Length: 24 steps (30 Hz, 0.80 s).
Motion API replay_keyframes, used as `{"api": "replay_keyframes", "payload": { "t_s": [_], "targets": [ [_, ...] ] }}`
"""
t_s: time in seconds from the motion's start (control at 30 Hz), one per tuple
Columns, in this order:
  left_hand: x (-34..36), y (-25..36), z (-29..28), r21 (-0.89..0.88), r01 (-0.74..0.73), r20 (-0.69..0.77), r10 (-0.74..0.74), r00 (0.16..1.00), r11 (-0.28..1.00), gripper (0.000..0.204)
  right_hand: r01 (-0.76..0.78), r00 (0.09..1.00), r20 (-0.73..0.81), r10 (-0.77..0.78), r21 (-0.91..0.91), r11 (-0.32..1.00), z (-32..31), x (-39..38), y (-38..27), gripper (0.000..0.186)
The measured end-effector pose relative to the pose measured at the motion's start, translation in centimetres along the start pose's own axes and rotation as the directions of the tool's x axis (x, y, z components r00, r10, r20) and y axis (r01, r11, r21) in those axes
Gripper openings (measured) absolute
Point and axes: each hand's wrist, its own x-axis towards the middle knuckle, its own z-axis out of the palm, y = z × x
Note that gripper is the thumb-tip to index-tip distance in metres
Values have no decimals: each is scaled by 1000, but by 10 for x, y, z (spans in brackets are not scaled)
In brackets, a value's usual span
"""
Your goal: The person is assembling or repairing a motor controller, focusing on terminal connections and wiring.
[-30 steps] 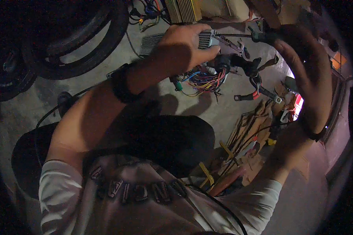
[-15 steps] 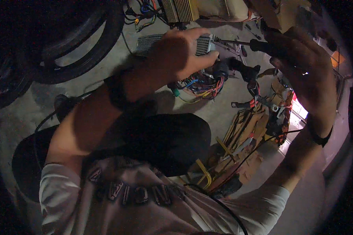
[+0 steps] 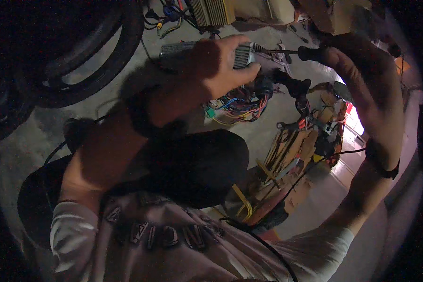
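Note:
My left hand (image 3: 225, 68) grips a silver finned metal box (image 3: 178, 54) lying on the floor, thumb and index finger around its right part. My right hand (image 3: 362, 80) is closed on a screwdriver (image 3: 310, 54) with a black handle, its shaft reaching leftward to the right end of the box, where the exact tip is too small to make out. Below the box lie a bundle of coloured wires (image 3: 239, 108) with a small green connector (image 3: 208, 111), and thick black cables (image 3: 291, 87) with metal lugs.
Black tyres (image 3: 80, 80) lie at left. A gold finned box (image 3: 212, 12) with wires sits at the top, beside cardboard (image 3: 343, 16). Torn cardboard (image 3: 282, 150) and yellow strips (image 3: 242, 202) lie right of my dark-clad leg (image 3: 202, 164) on the concrete floor (image 3: 56, 127).
The view has shifted slightly, with the box appearing further left. My right hand and screwdriver sit a little lower in the picture. Both hands keep their hold.

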Motion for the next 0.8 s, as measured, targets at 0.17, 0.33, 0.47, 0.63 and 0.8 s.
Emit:
{"api": "replay_keyframes", "payload": {
  "t_s": [0.17,0.33,0.47,0.63,0.8],
  "targets": [
    [5,4,0,-46,-13,-28,12,1000,999,53,55,993,-108,-38,154,987,-8,-18,21,41],
    [0,-16,21,-139,-9,-33,5,999,990,50,62,995,-84,-45,220,974,-7,-40,37,50],
    [-1,-4,16,-255,-99,-87,79,993,962,50,25,998,-55,-22,49,998,-13,-43,26,43],
    [1,1,7,-88,-126,-131,114,985,988,51,11,980,-197,23,169,986,1,-38,12,36],
    [-3,4,4,-72,11,-33,-13,999,997,56,220,975,-11,-223,-112,969,-10,-20,5,32]
  ]
}}
